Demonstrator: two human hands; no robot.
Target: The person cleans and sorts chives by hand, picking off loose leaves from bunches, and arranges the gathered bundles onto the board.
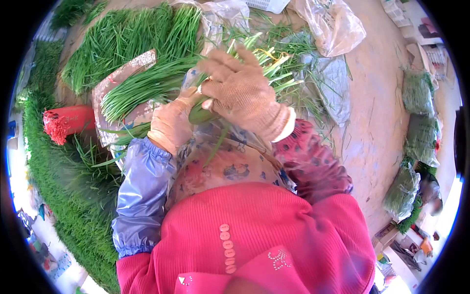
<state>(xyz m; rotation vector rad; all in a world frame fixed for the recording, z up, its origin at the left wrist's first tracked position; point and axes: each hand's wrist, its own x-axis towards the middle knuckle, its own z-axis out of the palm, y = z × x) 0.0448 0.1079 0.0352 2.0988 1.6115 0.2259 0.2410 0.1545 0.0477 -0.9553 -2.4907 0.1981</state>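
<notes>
Long, thin green leaves that look like garlic chives fill the area before me. My left hand, in a pale thin glove, is closed around a small bunch of chives above my lap. Over it, my right hand in a tan knit glove has its fingers stretched and spread, slightly blurred; its palm side is hidden. Just behind both hands a larger bundle of chives lies on a worn patterned board. Pale stem ends stick out right of my right hand, near a yellow tie.
A big chive heap lies at the back left, with more greens along the left. A red roll of ties sits by the board. Clear plastic bags lie behind; wrapped bundles line the right.
</notes>
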